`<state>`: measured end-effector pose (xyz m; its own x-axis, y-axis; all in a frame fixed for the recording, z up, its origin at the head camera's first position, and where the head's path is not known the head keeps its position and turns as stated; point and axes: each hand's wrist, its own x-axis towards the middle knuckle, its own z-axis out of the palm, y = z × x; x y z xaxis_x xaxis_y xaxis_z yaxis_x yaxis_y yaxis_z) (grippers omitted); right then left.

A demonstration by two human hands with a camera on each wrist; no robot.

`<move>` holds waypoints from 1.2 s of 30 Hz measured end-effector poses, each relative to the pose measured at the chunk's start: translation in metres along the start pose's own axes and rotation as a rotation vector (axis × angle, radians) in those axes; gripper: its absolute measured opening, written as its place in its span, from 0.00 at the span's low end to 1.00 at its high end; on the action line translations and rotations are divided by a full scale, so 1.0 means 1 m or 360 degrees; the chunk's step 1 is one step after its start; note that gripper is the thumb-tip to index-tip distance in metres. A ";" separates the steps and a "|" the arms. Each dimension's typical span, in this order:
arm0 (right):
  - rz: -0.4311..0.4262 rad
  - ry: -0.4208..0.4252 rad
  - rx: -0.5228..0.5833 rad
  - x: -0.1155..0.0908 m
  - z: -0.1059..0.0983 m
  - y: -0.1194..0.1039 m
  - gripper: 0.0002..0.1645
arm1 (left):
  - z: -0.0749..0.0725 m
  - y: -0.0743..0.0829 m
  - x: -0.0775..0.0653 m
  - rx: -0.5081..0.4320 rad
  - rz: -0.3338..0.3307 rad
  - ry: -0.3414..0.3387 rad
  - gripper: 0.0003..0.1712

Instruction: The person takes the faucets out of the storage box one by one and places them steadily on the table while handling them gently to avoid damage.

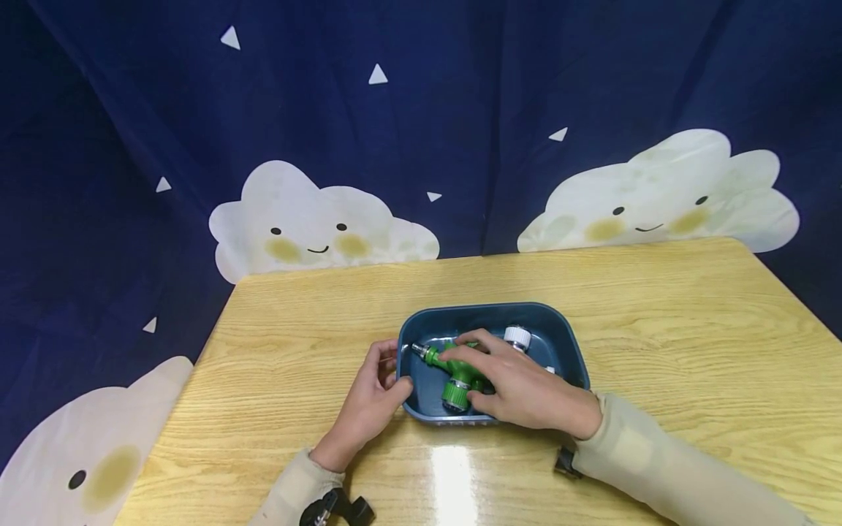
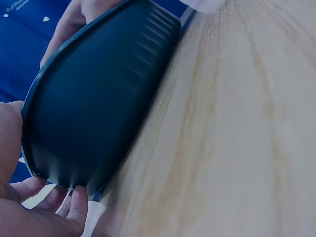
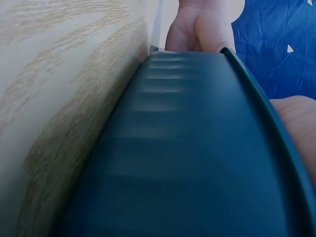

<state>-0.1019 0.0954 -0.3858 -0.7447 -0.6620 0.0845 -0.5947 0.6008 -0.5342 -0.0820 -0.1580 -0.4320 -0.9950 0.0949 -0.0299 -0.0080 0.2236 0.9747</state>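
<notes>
A dark blue tray (image 1: 566, 347) sits on the wooden table's near middle. Inside it lies a green branched hose fitting (image 1: 455, 394) with a metal tip pointing left, and behind my right hand a white-capped part (image 1: 517, 337). My right hand (image 1: 463, 378) reaches into the tray and grips the green fitting, fingers over its top and thumb by its near end. At the tray's left end my left hand (image 1: 395, 376) holds the rim, thumb hooked inside. The left wrist view shows the tray's outer wall (image 2: 98, 98) and my left fingers (image 2: 74, 207). The tray wall (image 3: 187, 148) fills the right wrist view.
The light wooden table (image 1: 658, 314) stretches wide on both sides of the tray, with its far edge against a dark blue cloth (image 1: 421, 109) printed with smiling clouds. Wrist-worn camera mounts (image 1: 335, 508) sit near the front edge.
</notes>
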 end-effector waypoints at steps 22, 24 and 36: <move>0.0112 -0.0130 -0.0004 0.006 0.000 -0.002 0.36 | -0.001 0.001 -0.003 -0.0011 -0.0029 0.0008 0.34; 0.0113 -0.0140 -0.0010 0.007 0.000 -0.004 0.36 | -0.002 0.001 -0.003 -0.0007 -0.0036 0.0014 0.34; 0.0144 -0.0178 -0.0093 0.006 -0.001 -0.006 0.29 | 0.002 0.001 -0.001 -0.0009 -0.0032 0.0004 0.33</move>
<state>-0.1031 0.0877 -0.3812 -0.7593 -0.6481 -0.0579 -0.5459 0.6830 -0.4853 -0.0812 -0.1558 -0.4311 -0.9949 0.0878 -0.0488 -0.0284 0.2201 0.9751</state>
